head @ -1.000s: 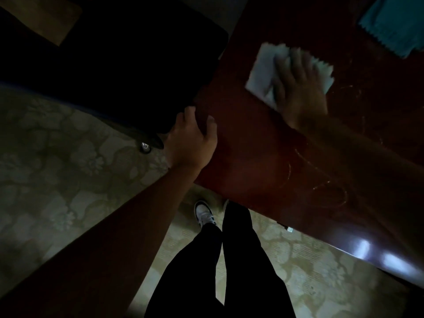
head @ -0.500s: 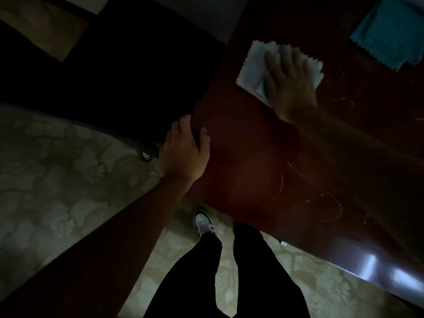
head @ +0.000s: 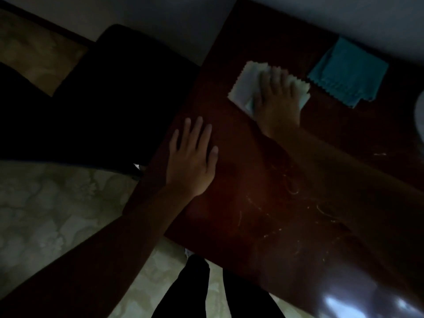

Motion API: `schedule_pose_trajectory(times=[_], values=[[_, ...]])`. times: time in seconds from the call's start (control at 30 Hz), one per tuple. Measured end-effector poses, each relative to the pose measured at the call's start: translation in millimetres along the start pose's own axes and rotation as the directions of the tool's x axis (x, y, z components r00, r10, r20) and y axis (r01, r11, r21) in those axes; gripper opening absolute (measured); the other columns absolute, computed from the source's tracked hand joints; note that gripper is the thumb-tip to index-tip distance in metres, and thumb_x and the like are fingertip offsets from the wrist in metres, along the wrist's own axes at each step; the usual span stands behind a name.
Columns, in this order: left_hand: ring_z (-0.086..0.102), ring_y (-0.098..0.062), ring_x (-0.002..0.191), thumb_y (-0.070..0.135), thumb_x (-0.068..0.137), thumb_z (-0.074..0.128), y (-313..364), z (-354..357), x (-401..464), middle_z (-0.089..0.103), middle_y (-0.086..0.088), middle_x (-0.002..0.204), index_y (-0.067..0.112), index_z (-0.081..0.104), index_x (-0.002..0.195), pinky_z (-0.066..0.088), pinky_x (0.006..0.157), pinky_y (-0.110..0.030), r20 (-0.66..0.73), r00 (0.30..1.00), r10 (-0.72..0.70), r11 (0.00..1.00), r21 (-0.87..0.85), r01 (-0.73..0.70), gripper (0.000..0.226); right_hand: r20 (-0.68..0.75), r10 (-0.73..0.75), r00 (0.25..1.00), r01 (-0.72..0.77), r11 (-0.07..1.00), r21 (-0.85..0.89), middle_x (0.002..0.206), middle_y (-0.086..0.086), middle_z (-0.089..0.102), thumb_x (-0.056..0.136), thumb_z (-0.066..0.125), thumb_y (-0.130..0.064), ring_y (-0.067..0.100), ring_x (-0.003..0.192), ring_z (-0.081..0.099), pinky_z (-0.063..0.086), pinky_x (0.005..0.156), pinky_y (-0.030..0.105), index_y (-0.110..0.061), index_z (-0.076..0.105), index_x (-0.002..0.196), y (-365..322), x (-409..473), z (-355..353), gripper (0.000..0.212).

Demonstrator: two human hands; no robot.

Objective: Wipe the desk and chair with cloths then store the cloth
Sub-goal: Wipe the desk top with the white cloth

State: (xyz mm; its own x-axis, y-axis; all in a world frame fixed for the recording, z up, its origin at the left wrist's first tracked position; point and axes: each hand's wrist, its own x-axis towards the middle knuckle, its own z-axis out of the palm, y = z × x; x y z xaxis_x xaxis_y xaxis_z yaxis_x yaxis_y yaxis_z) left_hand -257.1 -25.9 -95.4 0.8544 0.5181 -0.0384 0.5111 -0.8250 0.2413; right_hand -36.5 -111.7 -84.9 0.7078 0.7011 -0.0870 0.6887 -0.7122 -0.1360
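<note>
Nearest the camera: dark trouser legs [head: 206, 292] stood on a pale patterned floor [head: 46, 214], at the near edge of the bench [head: 263, 203]. Bench top was dark reddish wood, glossy, with fine pale scratches across the near half.

Left hand [head: 191, 161] lay palm down on the bench near its left edge. Fingers straight and slightly spread; it gripped nothing.

Further in, right hand [head: 277, 99] pressed flat on a white cloth [head: 243, 88], fingers extended over the fabric, forearm reaching across the bench from the right. The hand was motion-blurred, so whether the fingertips curled into the cloth could not be told; it looked like a flat press, not a pinch. White cloth lay on the bench, toward the far side, its zigzag edge showing left and right of the hand.

Just beyond and right of it: a folded teal cloth [head: 351, 72] on the bench near the far edge, apart from the white one.

Left of the bench, a black chair [head: 114, 99] sat close against it; detail lost in shadow.
</note>
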Motion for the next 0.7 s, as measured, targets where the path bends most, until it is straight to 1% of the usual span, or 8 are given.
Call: schedule_pose_trajectory(times=[0.07,0.13,0.23,0.4,0.43,0.53,0.6,0.7], values=[[0.015,-0.024,0.149,0.039,0.101,0.029,3.2,4.4,6.8,0.026,-0.007,0.159,0.012,0.029,0.151,0.013,0.119,-0.046,-0.015,0.999,-0.05,0.999,0.007,0.05,0.057,0.008,-0.226,0.974,0.226,0.974,-0.005,0.16,0.021,0.021,0.101,0.013,-0.038,0.037,0.148,0.017,0.017,0.118,0.055,-0.008,0.023,0.153,-16.9,-34.2,10.5,0.061],[0.013,-0.024,0.15,0.04,0.101,0.032,2.4,5.0,6.6,0.024,-0.007,0.16,0.012,0.027,0.152,0.013,0.119,-0.045,0.002,0.999,-0.044,0.997,0.062,0.044,0.059,0.02,-0.446,0.895,0.444,0.895,0.048,0.161,0.016,0.021,0.103,0.023,-0.037,0.032,0.15,0.014,0.015,0.12,0.052,-0.01,0.028,0.153,-19.3,-97.5,21.0,0.057],[0.02,-0.024,0.148,0.04,0.099,0.028,5.6,0.8,5.3,0.031,-0.008,0.157,0.01,0.035,0.148,0.018,0.118,-0.047,-0.046,0.998,-0.05,0.999,-0.006,0.05,0.058,0.066,-0.563,0.824,0.557,0.826,0.087,0.162,0.01,0.018,0.103,0.029,-0.041,0.026,0.151,0.009,0.013,0.121,0.05,-0.014,0.027,0.153,7.8,-116.5,17.9,0.057],[0.023,-0.021,0.147,0.037,0.101,0.032,6.5,3.7,5.8,0.036,-0.007,0.155,0.009,0.04,0.145,0.019,0.118,-0.044,-0.109,0.99,-0.089,0.996,-0.04,0.085,0.053,-0.023,-0.267,0.964,0.267,0.964,0.008,0.159,0.016,0.025,0.104,0.023,-0.037,0.032,0.149,0.017,0.017,0.119,0.051,-0.009,0.032,0.151,11.3,-19.6,5.2,0.055],[0.024,-0.021,0.147,0.038,0.101,0.031,6.6,4.2,6.5,0.037,-0.007,0.154,0.009,0.039,0.146,0.019,0.119,-0.043,-0.115,0.989,-0.088,0.995,-0.054,0.082,0.054,-0.035,-0.265,0.964,0.266,0.964,0.021,0.16,0.015,0.023,0.105,0.023,-0.037,0.031,0.15,0.014,0.015,0.12,0.051,-0.01,0.031,0.152,5.1,-32.5,10.2,0.054],[0.024,-0.02,0.146,0.038,0.101,0.031,5.8,5.4,3.7,0.037,-0.008,0.154,0.006,0.035,0.147,0.018,0.119,-0.041,-0.126,0.987,-0.099,0.992,-0.094,0.087,0.056,0.014,-0.496,0.868,0.493,0.867,0.073,0.161,0.011,0.021,0.105,0.026,-0.04,0.027,0.151,0.011,0.013,0.121,0.049,-0.012,0.032,0.152,-2.7,-104.4,22.8,0.055],[0.024,-0.02,0.146,0.038,0.101,0.031,6.0,5.8,5.0,0.037,-0.008,0.154,0.007,0.035,0.147,0.018,0.119,-0.04,-0.123,0.988,-0.097,0.992,-0.089,0.086,0.056,0.011,-0.572,0.82,0.569,0.818,0.084,0.159,0.011,0.027,0.104,0.03,-0.04,0.027,0.15,0.016,0.017,0.12,0.049,-0.013,0.037,0.149,6.5,-92.2,20.9,0.054],[0.024,-0.019,0.146,0.039,0.101,0.03,5.5,7.1,6.2,0.038,-0.007,0.153,0.008,0.035,0.147,0.018,0.119,-0.04,-0.138,0.984,-0.109,0.992,-0.077,0.099,0.055,-0.035,-0.474,0.88,0.475,0.88,0.019,0.156,0.013,0.033,0.103,0.028,-0.038,0.03,0.148,0.023,0.021,0.117,0.051,-0.01,0.042,0.146,2.1,-21.4,7.2,0.053]])
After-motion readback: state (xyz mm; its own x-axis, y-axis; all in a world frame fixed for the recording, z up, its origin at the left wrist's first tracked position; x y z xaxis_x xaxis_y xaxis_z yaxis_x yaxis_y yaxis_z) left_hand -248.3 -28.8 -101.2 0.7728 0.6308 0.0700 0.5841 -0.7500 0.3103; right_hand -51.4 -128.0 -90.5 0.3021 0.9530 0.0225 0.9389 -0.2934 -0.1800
